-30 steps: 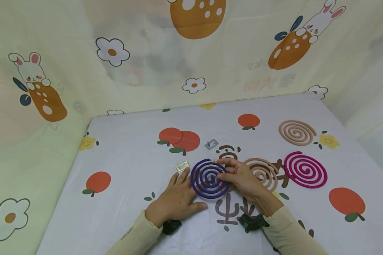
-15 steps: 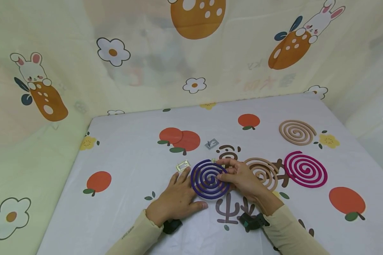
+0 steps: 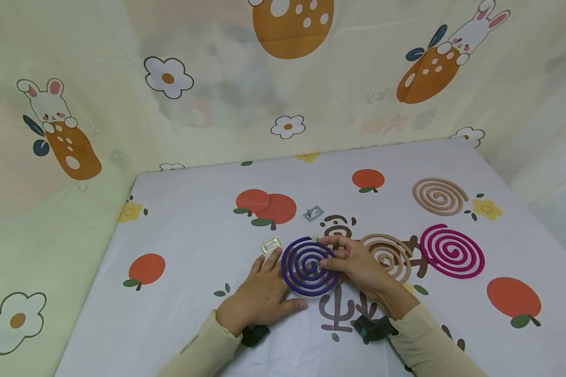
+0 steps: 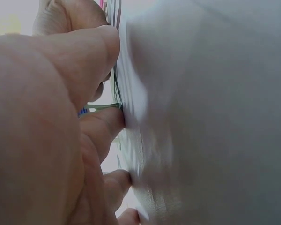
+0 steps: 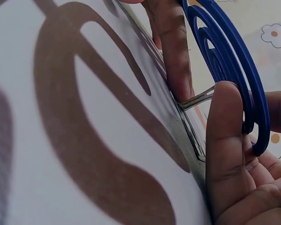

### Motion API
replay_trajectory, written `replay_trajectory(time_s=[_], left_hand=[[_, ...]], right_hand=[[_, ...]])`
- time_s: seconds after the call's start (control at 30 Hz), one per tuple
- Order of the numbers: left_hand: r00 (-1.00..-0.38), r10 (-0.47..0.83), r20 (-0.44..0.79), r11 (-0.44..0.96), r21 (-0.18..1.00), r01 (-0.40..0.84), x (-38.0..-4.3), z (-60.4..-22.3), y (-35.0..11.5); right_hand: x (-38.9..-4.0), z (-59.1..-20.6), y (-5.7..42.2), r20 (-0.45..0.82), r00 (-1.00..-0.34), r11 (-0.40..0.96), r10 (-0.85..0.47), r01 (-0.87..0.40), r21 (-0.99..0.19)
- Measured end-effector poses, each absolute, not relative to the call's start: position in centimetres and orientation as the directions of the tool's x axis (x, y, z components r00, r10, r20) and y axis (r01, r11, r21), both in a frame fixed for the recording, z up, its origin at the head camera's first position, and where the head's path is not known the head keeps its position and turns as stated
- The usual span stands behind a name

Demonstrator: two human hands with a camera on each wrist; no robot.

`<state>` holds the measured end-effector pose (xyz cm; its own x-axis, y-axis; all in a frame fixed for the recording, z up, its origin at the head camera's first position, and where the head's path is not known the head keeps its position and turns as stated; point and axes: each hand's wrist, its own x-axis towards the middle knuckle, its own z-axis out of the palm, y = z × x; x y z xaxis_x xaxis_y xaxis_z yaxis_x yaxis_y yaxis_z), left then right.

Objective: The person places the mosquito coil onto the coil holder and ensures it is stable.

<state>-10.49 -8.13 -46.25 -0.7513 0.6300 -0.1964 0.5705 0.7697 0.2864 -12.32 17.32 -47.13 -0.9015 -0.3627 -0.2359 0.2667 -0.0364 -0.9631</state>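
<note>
My right hand pinches a dark blue mosquito coil near its centre, between thumb and fingers. In the right wrist view the coil stands tilted away from the cloth. A thin metal coil stand lies beneath it, its raised prong reaching toward the coil's middle. My left hand lies spread on the cloth at the coil's left, its index finger pressing at the stand's base. The left wrist view shows the left fingertips down on the cloth, close by the stand. The coil hides most of the stand from above.
A gold coil stand and a silver one lie beyond the left hand. On the right are a tan coil beside the right wrist, a magenta coil and another tan coil farther back. A patterned curtain rises behind the table.
The dark blue coil has shifted very slightly toward the near side in the right hand's pinch. Both hands stay almost where they were, and the other coils and stands have not moved.
</note>
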Motion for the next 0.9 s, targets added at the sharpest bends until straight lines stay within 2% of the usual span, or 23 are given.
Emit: replay_trajectory(time_s=[0.9], left_hand=[[-0.746,0.636,-0.199,0.767,0.268,0.582,-10.41,-46.31,-8.1]], right_hand=[[-12.19,-46.98,17.15,-0.239,-0.925,-0.028,-0.296,0.259,-0.966]])
